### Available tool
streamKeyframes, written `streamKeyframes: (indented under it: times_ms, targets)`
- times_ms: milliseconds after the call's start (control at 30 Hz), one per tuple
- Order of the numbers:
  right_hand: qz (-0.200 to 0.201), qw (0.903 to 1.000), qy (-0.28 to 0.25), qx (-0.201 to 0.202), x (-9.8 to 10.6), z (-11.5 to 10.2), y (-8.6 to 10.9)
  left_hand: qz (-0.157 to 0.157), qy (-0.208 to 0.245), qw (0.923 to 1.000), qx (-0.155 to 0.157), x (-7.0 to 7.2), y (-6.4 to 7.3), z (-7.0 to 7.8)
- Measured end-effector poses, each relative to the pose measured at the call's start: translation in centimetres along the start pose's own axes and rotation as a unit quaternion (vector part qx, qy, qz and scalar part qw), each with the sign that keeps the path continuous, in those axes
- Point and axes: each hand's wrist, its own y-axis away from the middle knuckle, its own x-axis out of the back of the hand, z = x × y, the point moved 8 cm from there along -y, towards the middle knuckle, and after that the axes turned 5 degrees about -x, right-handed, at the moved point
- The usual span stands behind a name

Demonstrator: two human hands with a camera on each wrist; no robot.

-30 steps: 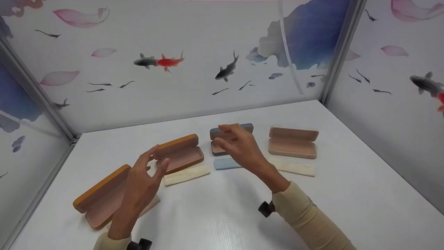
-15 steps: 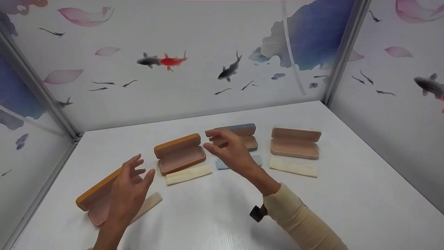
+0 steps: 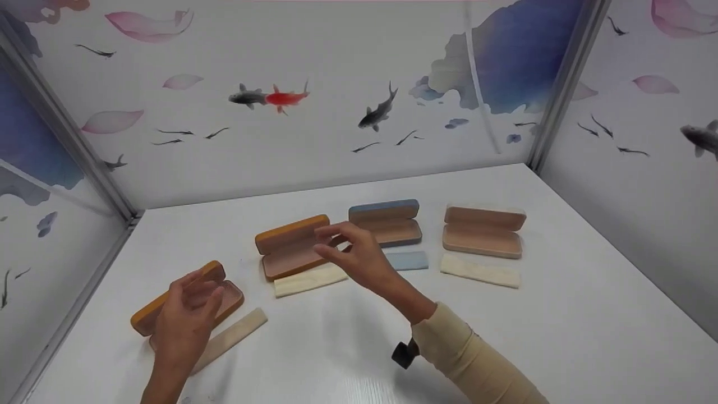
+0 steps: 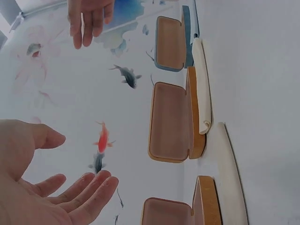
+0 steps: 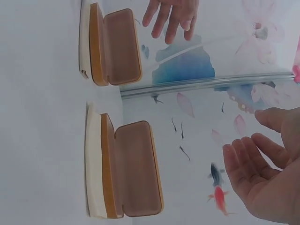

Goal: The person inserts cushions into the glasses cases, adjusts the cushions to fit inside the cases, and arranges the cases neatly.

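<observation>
In the head view my left hand [image 3: 185, 320] hovers over the leftmost orange glasses case [image 3: 145, 318], whose lid is up; its fingers are loosely bent around nothing. My right hand [image 3: 359, 255] hangs in the air before the second orange glasses case [image 3: 291, 258], hiding part of it, with thumb and fingers apart and nothing held. In the left wrist view the left hand [image 4: 61, 183] shows relaxed, spread fingers. The right wrist view shows the right hand [image 5: 267, 173] the same way. A cream folded cloth [image 3: 235, 336] lies in front of the leftmost case.
Farther right stand a blue glasses case [image 3: 392, 221] and a cream glasses case [image 3: 483, 231], both with lids up. Before them lie a blue cloth [image 3: 408, 261] and a cream cloth [image 3: 481, 271]. Printed panels [image 3: 269, 151] wall the white table [image 3: 561, 314].
The left hand has moved left and down from beside the second orange case to over the leftmost one. The right hand has moved left, away from the blue case. Cases and cloths stay put.
</observation>
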Motion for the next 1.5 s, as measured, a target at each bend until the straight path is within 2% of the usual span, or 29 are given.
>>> streamKeyframes:
  times_ms: [200, 367, 533, 767, 933, 1233, 1433, 1500]
  targets:
    - [-0.021, 0.9995, 0.013, -0.021, -1.9, 0.6, -0.2, 0.019, -0.013, 0.9996, 0.015, 1.0, 0.5, -1.3]
    - [-0.037, 0.9986, 0.018, -0.034, -3.2, 0.5, -0.1, 0.042, -0.052, 0.997, 0.04, 2.0, 1.2, -3.0]
    - [-0.049, 0.9979, 0.022, -0.036, -4.5, 0.1, 0.2, 0.05, -0.075, 0.9944, 0.056, 2.5, 1.5, -4.4]
    - [-0.06, 0.9979, 0.013, -0.018, -6.3, -0.2, 0.2, 0.051, -0.083, 0.9908, 0.095, 2.9, 1.9, -6.2]
    - [-0.068, 0.9969, 0.002, -0.039, -7.6, 0.5, 0.3, 0.067, -0.087, 0.9871, 0.116, 3.4, 2.4, -7.6]
    - [-0.087, 0.9946, -0.017, -0.053, -10.1, 2.0, 0.4, 0.067, -0.065, 0.982, 0.164, 3.9, 3.0, -10.7]
    - [-0.088, 0.9943, -0.015, -0.058, -10.9, 2.4, 0.0, 0.03, -0.053, 0.9753, 0.212, 3.2, 2.9, -12.4]
    - [-0.094, 0.9931, -0.017, -0.068, -11.3, 2.6, -0.1, 0.027, -0.049, 0.9732, 0.223, 3.2, 2.9, -12.7]
